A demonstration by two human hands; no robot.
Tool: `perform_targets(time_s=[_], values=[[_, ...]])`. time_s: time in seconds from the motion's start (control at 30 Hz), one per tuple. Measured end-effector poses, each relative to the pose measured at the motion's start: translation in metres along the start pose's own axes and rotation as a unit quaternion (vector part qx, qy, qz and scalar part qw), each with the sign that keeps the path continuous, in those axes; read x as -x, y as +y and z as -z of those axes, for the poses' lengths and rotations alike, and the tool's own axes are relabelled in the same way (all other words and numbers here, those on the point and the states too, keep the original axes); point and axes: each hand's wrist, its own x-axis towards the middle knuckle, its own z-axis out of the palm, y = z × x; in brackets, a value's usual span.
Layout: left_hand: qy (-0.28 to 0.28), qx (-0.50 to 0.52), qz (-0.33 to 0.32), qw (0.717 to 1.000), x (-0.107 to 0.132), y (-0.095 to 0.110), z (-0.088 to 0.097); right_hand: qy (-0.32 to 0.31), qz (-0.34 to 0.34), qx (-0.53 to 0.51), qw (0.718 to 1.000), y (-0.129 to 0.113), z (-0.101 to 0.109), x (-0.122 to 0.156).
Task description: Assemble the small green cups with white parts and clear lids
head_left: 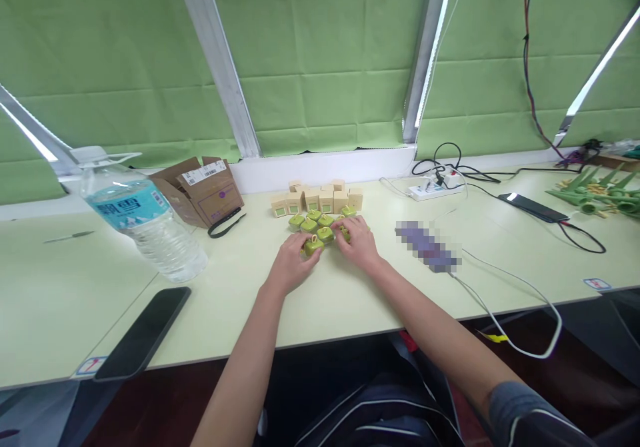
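Several small glossy green, rounded-square pieces with pale yellow loops on top stand in a cluster on the table; one green piece (325, 234) sits between my hands. My left hand (293, 264) is closed, thumb and fingers around the nearest-left green piece (314, 245). Across the cluster, my right hand (361, 246) curls its fingers over another green piece (345, 233), which they partly hide. Behind the cluster stand several small kraft-brown boxes (327, 200), some with a green square on the front.
On the left are a large water bottle (145, 224), an open cardboard box (203, 194), a black strap (227, 223), a black phone (144, 332) and a pen (69, 237). Rightward lie a pixelated object (427, 247) with a white cable, a power strip (435, 189), another phone (533, 208) and green parts (595, 194).
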Motion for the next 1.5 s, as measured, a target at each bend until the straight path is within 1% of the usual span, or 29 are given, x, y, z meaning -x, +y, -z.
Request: perform_targets(time_s=[0.07, 0.13, 0.23, 0.37, 0.57, 0.67, 0.83, 0.97, 1.13, 1.27, 1.37, 1.5], values=[[-0.014, -0.014, 0.005, 1.0, 0.0, 0.001, 0.0, 0.0, 0.023, 0.032, 0.999, 0.004, -0.002, -0.002], [-0.024, -0.025, 0.005, 0.999, 0.0, 0.002, 0.0, -0.015, 0.039, 0.052, 0.998, 0.008, -0.005, -0.004], [-0.029, -0.039, -0.007, 0.999, 0.0, 0.002, 0.0, -0.041, 0.044, 0.079, 0.995, 0.01, -0.01, -0.007], [-0.031, -0.06, -0.014, 0.998, -0.001, -0.003, -0.002, -0.056, 0.059, 0.11, 0.991, 0.008, -0.016, -0.007], [-0.03, -0.07, 0.022, 0.997, -0.002, -0.008, -0.004, -0.069, 0.064, 0.121, 0.988, 0.008, -0.022, -0.006], [-0.03, -0.069, 0.034, 0.997, -0.003, -0.008, -0.003, -0.065, 0.058, 0.109, 0.99, 0.01, -0.022, -0.007], [-0.021, -0.077, 0.071, 0.994, -0.003, -0.012, -0.001, -0.064, 0.05, 0.075, 0.994, 0.014, -0.023, -0.008], [-0.025, -0.081, 0.097, 0.992, -0.003, -0.015, 0.0, -0.065, 0.041, 0.037, 0.996, 0.014, -0.02, -0.006], [-0.026, -0.059, 0.1, 0.993, -0.003, -0.014, 0.001, -0.061, 0.025, -0.011, 0.998, 0.01, -0.013, -0.004], [-0.019, -0.056, 0.108, 0.992, -0.003, -0.011, 0.002, -0.044, 0.002, -0.045, 0.998, 0.009, -0.012, -0.003], [0.003, -0.05, 0.095, 0.994, -0.004, -0.012, 0.002, -0.023, -0.006, -0.067, 0.997, 0.01, -0.012, -0.003], [0.06, -0.053, 0.065, 0.995, -0.004, -0.013, 0.002, -0.004, -0.013, -0.084, 0.996, 0.01, -0.012, -0.003]])
